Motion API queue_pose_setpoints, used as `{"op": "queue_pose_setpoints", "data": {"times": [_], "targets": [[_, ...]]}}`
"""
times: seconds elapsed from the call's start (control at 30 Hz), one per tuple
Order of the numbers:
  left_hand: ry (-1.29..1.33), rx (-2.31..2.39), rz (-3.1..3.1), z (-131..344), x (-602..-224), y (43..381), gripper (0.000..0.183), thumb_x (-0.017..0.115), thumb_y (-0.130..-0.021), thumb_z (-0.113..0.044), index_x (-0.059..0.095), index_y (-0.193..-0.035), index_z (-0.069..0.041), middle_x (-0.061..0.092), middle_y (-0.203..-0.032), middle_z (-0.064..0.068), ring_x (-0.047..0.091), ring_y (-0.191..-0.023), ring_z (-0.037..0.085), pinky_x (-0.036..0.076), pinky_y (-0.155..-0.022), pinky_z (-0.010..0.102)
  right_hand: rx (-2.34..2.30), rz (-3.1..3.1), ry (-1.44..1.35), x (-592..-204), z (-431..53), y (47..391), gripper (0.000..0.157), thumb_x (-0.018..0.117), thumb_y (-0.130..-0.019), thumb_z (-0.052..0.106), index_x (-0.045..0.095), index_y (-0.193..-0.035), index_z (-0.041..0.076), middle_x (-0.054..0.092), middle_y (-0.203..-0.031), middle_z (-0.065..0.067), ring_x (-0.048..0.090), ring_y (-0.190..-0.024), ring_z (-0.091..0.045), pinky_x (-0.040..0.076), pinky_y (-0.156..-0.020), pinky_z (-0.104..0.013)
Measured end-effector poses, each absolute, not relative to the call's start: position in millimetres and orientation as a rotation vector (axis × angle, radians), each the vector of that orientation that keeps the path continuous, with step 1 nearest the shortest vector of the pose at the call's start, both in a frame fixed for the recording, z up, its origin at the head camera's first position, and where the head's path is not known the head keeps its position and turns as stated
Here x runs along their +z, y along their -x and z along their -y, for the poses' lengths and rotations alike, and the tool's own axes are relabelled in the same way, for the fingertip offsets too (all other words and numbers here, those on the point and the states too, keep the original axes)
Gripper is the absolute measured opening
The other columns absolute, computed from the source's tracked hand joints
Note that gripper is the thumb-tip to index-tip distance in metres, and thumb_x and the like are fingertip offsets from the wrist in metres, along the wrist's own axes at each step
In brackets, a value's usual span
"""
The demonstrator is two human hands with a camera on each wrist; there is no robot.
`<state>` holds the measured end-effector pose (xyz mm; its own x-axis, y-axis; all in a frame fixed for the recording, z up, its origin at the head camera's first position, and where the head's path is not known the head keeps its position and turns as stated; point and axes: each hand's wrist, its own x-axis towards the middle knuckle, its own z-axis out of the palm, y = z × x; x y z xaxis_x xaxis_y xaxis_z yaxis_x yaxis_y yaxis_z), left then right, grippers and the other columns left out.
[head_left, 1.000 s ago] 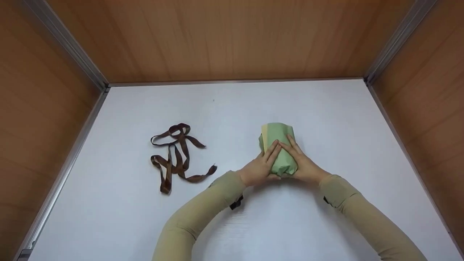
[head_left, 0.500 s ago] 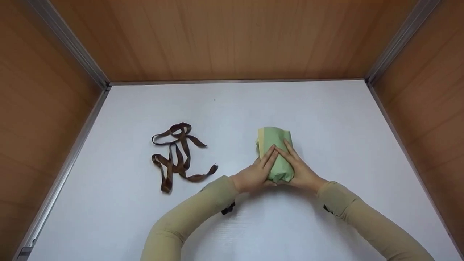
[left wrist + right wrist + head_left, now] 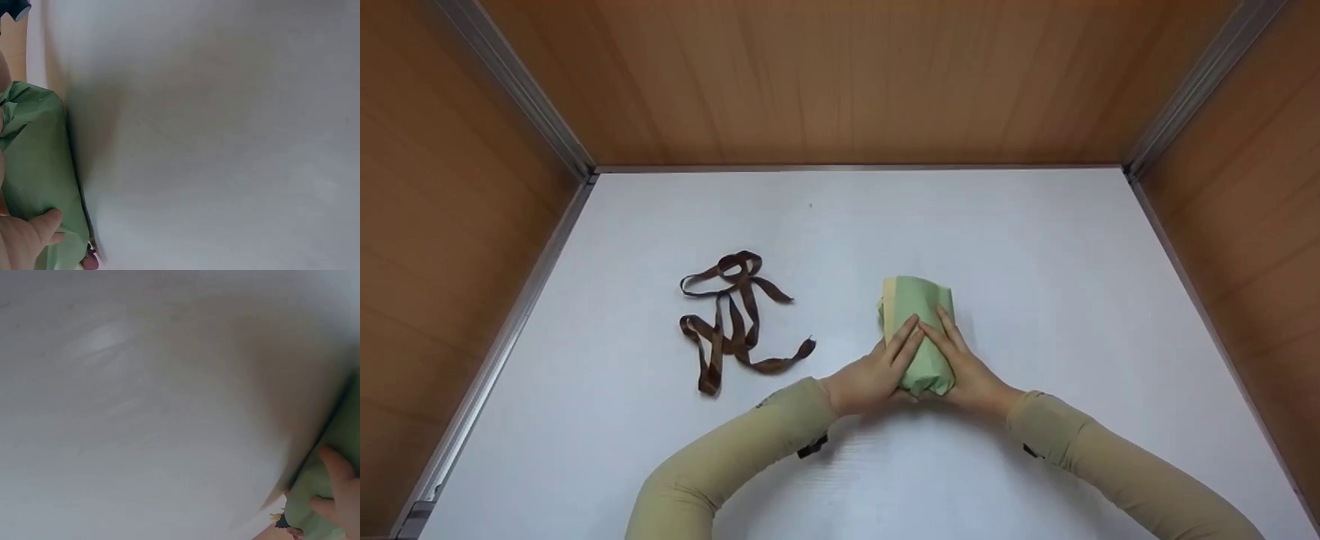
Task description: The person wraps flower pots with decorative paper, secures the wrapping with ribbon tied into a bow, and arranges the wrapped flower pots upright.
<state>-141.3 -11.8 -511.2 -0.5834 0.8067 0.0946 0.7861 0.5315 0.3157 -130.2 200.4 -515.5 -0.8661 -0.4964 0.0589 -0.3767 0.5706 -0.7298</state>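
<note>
Both hands hold a bundle wrapped in green paper (image 3: 919, 300), right of the ribbon in the head view. A pale yellow strip runs down its left edge, and its near end is crumpled. My left hand (image 3: 870, 376) grips the left side, my right hand (image 3: 973, 379) the right side. Their fingertips meet on top; the thumbs are mostly hidden. In the left wrist view, fingers (image 3: 46, 224) press the green wrap (image 3: 39, 169). Small yellow, dark and pink bits (image 3: 284, 521), perhaps flowers, peek from the wrap's end in the right wrist view.
A long brown ribbon (image 3: 769, 366) lies in loose loops on the white table (image 3: 1020, 232), left of the bundle. Wood-patterned walls (image 3: 855, 82) with metal edging enclose the back and both sides. A dark piece (image 3: 16, 8), unclear in kind, shows at the left wrist view's corner.
Both hands have drawn the green bundle nearer to me and a little to the left, keeping their grip. The ribbon lies as before; the head view has shifted slightly.
</note>
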Motion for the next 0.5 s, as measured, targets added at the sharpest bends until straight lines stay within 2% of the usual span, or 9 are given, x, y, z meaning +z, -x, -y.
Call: {"op": "queue_pose_setpoints", "data": {"times": [0.17,0.4,0.5], "targets": [[-1.397,0.525,-2.694,13.5,-511.8,140.7,0.092,0.058,-0.088,-0.041,0.008,-0.147,0.008,0.001,-0.153,0.029,0.019,-0.139,0.045,0.043,-0.102,0.034,-1.146,-2.642,0.763,-514.1,-199.4,130.6,0.101,0.081,-0.073,0.035,0.017,-0.149,0.018,-0.006,-0.156,-0.021,0.01,-0.141,-0.048,0.033,-0.104,-0.059],[-1.41,0.509,-2.71,14.3,-511.7,142.4,0.09,0.056,-0.09,-0.042,0.008,-0.147,0.008,0.003,-0.153,0.029,0.023,-0.138,0.044,0.046,-0.098,0.034,-1.083,-2.733,0.832,-513.8,-200.5,135.3,0.095,0.085,-0.069,0.032,0.028,-0.144,0.018,0.004,-0.156,-0.019,0.019,-0.139,-0.047,0.039,-0.1,-0.057],[-1.48,0.573,-2.691,16.0,-511.7,144.0,0.086,0.057,-0.09,-0.04,0.007,-0.146,0.001,0.002,-0.151,0.031,0.022,-0.138,0.046,0.043,-0.102,0.037,-1.072,-2.746,0.854,-514.0,-200.2,138.1,0.092,0.085,-0.068,0.031,0.031,-0.142,0.017,0.005,-0.156,-0.019,0.02,-0.139,-0.046,0.04,-0.1,-0.055]]}}
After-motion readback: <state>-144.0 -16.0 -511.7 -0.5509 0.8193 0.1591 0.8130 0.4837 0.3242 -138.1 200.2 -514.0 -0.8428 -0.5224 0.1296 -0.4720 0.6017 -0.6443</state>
